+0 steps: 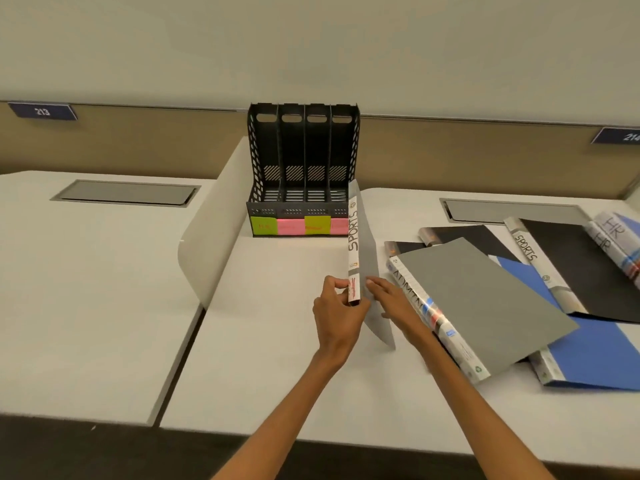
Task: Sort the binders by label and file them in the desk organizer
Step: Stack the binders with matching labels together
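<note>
I hold a grey binder (369,258) upright on edge above the desk, its white spine labelled SPORTS facing me. My left hand (337,310) grips the lower end of the spine. My right hand (389,299) lies with straight fingers against the grey cover on the right side. Just behind stands the black desk organizer (301,150) with four slots that hold nothing, and green, pink and yellow sticky labels along its front. The binder's top end overlaps the organizer's right front corner in view.
To the right lie several binders in a loose heap: a grey one marked ADMIN (485,306), a blue one (595,355), a black one with a SPORTS spine (530,254), and HR binders (613,240). A curved white divider (211,237) stands left of the organizer.
</note>
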`<state>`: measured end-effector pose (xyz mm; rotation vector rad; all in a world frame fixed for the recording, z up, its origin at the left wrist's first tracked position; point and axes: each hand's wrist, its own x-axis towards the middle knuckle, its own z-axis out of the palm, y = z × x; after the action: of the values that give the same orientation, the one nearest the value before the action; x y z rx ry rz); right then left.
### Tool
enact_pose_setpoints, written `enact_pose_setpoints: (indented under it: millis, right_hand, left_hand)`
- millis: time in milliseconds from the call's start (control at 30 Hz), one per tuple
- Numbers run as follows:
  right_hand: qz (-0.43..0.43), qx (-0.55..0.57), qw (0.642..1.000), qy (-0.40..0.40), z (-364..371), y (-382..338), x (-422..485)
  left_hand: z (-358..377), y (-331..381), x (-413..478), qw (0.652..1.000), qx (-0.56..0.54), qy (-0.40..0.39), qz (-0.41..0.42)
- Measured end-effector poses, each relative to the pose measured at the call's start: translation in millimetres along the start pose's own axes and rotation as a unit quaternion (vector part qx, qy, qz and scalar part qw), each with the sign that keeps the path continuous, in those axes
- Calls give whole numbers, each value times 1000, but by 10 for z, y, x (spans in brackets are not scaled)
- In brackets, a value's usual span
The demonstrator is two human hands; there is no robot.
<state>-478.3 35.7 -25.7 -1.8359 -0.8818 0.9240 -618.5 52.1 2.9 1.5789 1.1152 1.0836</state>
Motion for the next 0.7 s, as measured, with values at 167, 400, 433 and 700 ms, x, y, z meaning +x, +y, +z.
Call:
enact_pose_setpoints:
  millis: [167,400,433,700]
  right_hand:
    - [-58,58,997,-9,-168,-337,-13]
    - [-172,-13,982,76,-606,-450,-15]
    - [-186,-17,977,101,-683,-459,-11]
    - [-255,-34,934,246,-1262,-585,117]
  left_hand:
    - [85,79,60,999,-17,-16,32]
    - [-282,84,438,987,2,-100,123]
    - [-390,93,521,985,5,-103,138]
    - [-1177,431,1159,966,-11,-136,218]
